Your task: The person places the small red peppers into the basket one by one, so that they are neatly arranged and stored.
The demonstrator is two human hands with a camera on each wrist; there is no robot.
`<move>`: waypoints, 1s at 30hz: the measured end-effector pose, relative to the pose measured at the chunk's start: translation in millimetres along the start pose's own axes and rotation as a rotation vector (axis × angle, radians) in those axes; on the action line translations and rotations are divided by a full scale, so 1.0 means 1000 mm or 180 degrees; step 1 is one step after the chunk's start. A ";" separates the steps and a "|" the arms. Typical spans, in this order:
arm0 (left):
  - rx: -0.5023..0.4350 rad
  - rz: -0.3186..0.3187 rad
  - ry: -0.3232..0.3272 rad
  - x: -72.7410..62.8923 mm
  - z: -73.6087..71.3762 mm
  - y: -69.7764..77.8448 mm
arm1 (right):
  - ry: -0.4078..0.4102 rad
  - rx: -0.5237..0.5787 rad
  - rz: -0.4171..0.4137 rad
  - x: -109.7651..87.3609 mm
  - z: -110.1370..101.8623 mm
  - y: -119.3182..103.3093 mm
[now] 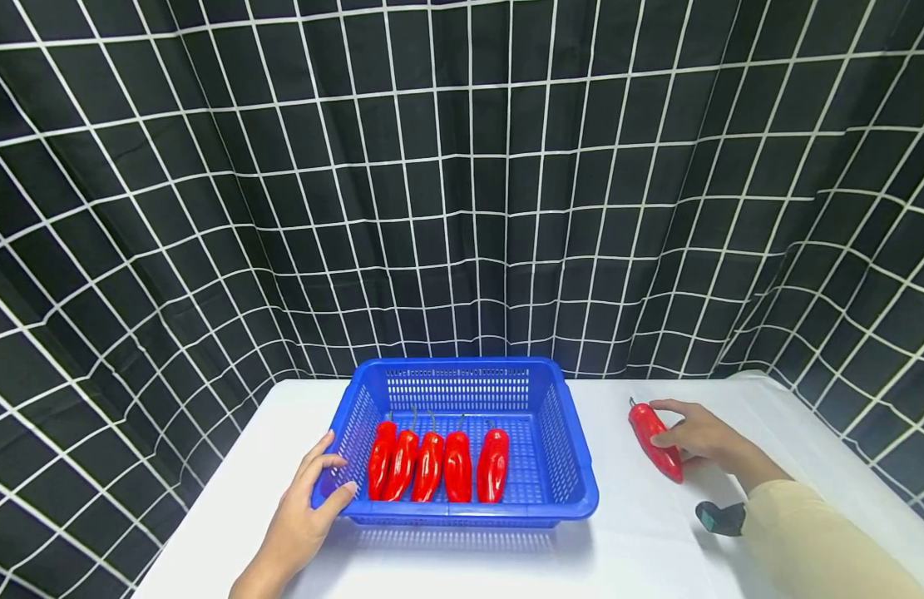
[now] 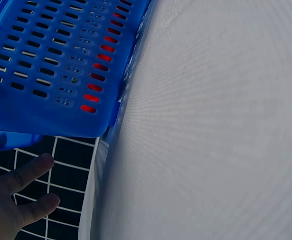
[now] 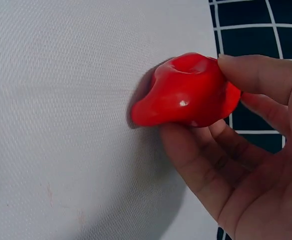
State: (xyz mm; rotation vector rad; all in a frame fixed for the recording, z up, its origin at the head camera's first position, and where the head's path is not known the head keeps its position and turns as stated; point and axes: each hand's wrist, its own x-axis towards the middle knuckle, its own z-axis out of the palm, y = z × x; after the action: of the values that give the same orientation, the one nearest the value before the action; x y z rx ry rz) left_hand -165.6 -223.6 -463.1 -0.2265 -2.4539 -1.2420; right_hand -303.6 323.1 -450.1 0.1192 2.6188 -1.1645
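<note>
Inside the blue basket [image 1: 574,449], several red peppers [image 1: 429,467] lie side by side with their stems toward the back. At the basket's front left corner is my left hand [image 1: 300,516], thumb and a finger resting over the rim. The left wrist view shows other fingers [image 2: 38,210] of it spread loosely below the basket's wall [image 2: 31,112]. Off to the right, my right hand [image 1: 697,433] grips one more red pepper [image 1: 647,426] between thumb and fingers. In the right wrist view this pepper [image 3: 185,95] is seen end-on, close over the white cloth.
White cloth [image 1: 611,549] covers the table under the basket. Behind and on both sides hang black curtains [image 1: 491,208] with a white grid. A small dark device [image 1: 719,518] is at the right sleeve [image 1: 821,541].
</note>
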 end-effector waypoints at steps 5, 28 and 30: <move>-0.0022 -0.0010 -0.0008 0.000 -0.001 0.001 | 0.0086 0.0093 0.0052 -0.002 -0.001 0.002; 0.0011 -0.0024 -0.0010 0.000 0.000 0.000 | 0.0224 -0.0058 0.0216 0.006 0.010 -0.002; 0.0020 -0.0032 -0.0016 0.000 0.000 0.000 | 0.0254 -0.0075 0.0240 0.006 0.009 -0.002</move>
State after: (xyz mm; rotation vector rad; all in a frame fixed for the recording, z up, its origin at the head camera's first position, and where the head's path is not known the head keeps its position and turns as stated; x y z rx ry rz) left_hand -165.6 -224.0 -463.2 -0.2161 -2.4658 -1.2393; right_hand -308.1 314.7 -456.5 0.2624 2.6708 -1.1255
